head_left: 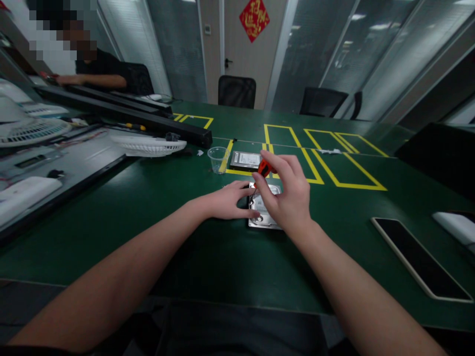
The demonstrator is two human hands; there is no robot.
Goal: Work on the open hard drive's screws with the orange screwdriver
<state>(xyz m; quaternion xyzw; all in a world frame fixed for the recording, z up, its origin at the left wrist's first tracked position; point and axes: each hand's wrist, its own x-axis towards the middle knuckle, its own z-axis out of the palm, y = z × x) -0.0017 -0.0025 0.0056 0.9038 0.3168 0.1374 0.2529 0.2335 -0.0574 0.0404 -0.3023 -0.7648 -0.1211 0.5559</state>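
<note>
Flat on the green table in front of me lies a silver hard drive (265, 225). My left hand (228, 201) holds its left side, with thumb and forefinger apart on the metal top. Between the thumb and fingers of my right hand (291, 195) is a screwdriver with a red and black handle (264, 168). Its shaft slants down to the left side of the drive; the exact spot where the tip meets it is hard to make out. Part of the drive's right side is hidden by my right hand.
Behind the drive lie a second hard drive (245, 160) and a clear plastic cup (218, 159). Yellow tape rectangles (361, 187) mark the table. A phone-like dark slab (419, 257) lies right. At left are fan parts (150, 144), black bars (148, 116) and a seated person (100, 69).
</note>
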